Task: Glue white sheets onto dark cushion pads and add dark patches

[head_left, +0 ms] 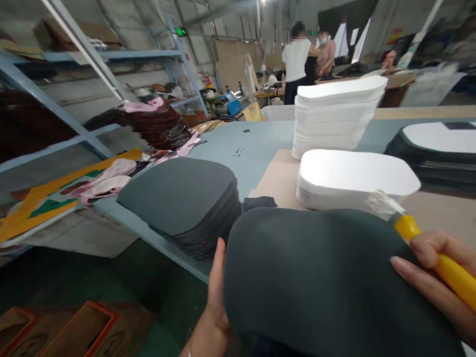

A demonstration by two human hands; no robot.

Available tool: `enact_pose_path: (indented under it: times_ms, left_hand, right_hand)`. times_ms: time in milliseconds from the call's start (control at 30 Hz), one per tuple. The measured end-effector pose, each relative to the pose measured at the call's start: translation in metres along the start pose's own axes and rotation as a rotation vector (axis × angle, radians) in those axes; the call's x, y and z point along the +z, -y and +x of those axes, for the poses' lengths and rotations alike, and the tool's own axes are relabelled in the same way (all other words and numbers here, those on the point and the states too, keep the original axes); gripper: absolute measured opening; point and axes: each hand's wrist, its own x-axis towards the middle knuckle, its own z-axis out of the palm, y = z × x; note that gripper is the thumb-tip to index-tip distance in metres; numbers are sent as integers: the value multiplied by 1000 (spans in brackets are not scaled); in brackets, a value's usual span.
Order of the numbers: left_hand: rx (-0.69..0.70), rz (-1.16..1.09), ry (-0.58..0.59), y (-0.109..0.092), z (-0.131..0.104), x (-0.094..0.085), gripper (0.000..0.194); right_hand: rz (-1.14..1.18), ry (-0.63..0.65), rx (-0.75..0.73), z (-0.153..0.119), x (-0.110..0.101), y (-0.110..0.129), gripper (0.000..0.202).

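A dark grey panel point(312, 277) with rounded corners is held up close in front of me. My left hand point(215, 302) grips it at its left edge, thumb along the side and the other fingers hidden behind. In my right hand point(439, 267) is a brush point(407, 227) with a yellow handle and whitish bristles. The bristles point up and left, just past the panel's upper right edge. My right fingers also lie against the panel's right side. Left of the panel, a stack of similar dark grey pieces point(182, 196) rests at the table's edge.
A low stack of white panels point(357, 171) stands behind the panel, with a taller white stack point(334, 119) beyond. Dark pieces under a white sheet point(442, 136) lie at right. Cardboard boxes point(78, 329) sit on the floor lower left. Two people point(296, 62) stand far back.
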Motion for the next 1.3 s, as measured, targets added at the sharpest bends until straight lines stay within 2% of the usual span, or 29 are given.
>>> enact_pose_path:
  times_ms: [67,133,233,333,400,533,600,767,967,1133,1233,1300]
  left_hand:
    - [-181,-105,-2,12,0,7,72]
    - [-331,-136,-59,28,1,17,53]
    - [-407,-48,-128,44,7,33,42]
    - [-368,105,-81,44,25,48,41]
    - [-285,299,-46,40,45,54,38]
    - [-18,829,-75,43,82,53,37]
    - [57,1017,-91,48,93,48,38]
    - [81,1207,-133,54,98,39,38]
    - [60,1174,-115,58,100,33,40]
    - [62,1181,-107,62,101,33,42]
    - [65,1201,-95,61,103,34,45]
    - [66,1236,-105,56,104,32,46]
  right_hand:
    - [-4,68,19,-28,-12,-18,31]
    - [-38,106,35,-55,-20,-30,24]
    - [-100,141,100,-87,-34,-50,21]
    - [-157,108,182,-104,-51,-73,21]
    - [-192,77,221,-109,-58,-89,23]
    - [-243,105,276,-115,-52,-115,22]
    - [-252,135,296,-120,-45,-122,19]
    - [-298,120,341,-123,-36,-120,20]
    - [-333,65,331,-116,-37,-116,21]
    - [-330,77,354,-116,-35,-118,22]
    - [-323,64,379,-113,-34,-110,26]
    - [-335,41,414,-113,-40,-102,31]
